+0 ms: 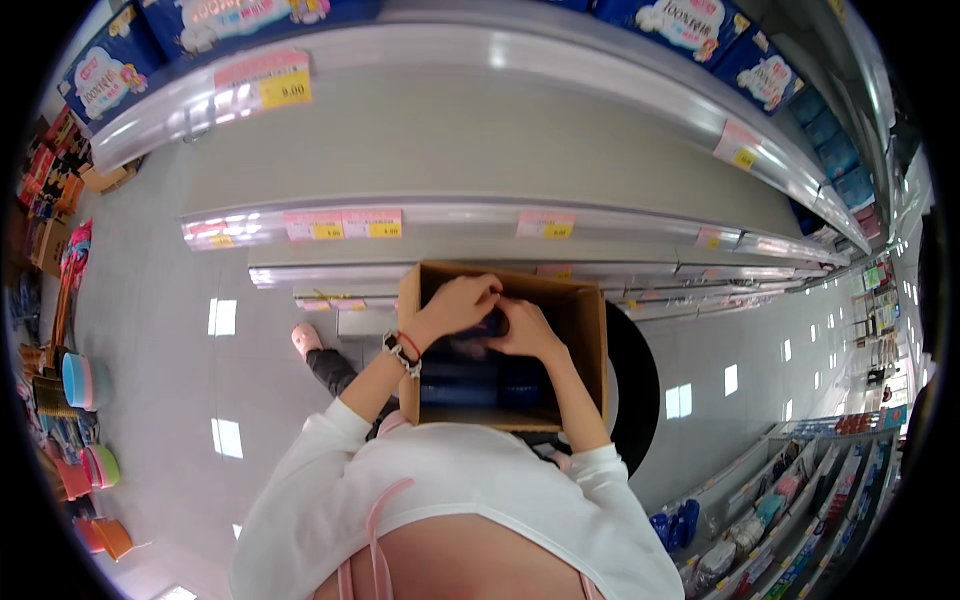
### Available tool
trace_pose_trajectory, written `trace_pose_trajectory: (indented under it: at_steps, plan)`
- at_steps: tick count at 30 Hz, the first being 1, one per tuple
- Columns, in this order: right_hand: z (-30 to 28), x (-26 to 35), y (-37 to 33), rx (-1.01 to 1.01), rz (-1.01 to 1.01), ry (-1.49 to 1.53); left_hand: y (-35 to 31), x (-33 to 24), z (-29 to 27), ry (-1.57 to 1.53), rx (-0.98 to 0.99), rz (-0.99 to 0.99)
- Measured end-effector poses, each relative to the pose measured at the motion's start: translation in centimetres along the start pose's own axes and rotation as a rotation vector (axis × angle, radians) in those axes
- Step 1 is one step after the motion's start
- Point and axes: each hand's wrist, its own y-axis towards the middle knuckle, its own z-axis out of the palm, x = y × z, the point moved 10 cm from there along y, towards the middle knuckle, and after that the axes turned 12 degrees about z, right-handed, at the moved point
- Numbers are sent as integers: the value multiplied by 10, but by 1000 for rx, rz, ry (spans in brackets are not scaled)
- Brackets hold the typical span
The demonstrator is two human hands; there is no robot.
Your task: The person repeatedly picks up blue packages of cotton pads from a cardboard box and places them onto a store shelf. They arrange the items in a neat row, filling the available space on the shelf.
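A brown cardboard box (592, 370) stands open in front of my body. Both of my hands reach into its upper part. My left hand (462, 305), with dark beads and a red string at the wrist, has its fingers bent over a dark blue, rounded item (488, 326). From the other side my right hand (525, 328) curls round the same item. Its kind is partly hidden by the fingers and blurred. Below the hands, dark blue cylinder-shaped goods (455, 388) lie in the box; their exact kind cannot be made out.
Bare grey shelves (450, 150) with price tags (545, 224) rise ahead, with blue packages (690, 28) on the top one. A black round object (635, 390) sits right of the box. Buckets (80, 380) stand far left; stocked shelves (770, 500) lie lower right. Someone's pink shoe (303, 340) shows on the floor.
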Motion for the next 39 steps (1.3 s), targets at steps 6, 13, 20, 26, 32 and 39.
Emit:
trace_pose_trajectory:
  at_steps: [6,13,20,26,32,39]
  plan:
    - [-54,-27,-34,-97,111,397,5,-34,1,-384,105,10]
    - [-110,-65,-87,-566,33,1082,-14,-55,-5,-921,207,117]
    - [-162,-2,-100,-621,-241,1156,-11,-147,-126,-174,-273,179]
    - [-282,119,-119,-1093,-514,380,5,-303,-225,575,-588,734]
    - [-339,173,-59,-1254,-555,279,59,-301,-251,710,-936,951]
    - [-333,161,-41,-1154,-437,181,66,-294,-235,990,-1007,822]
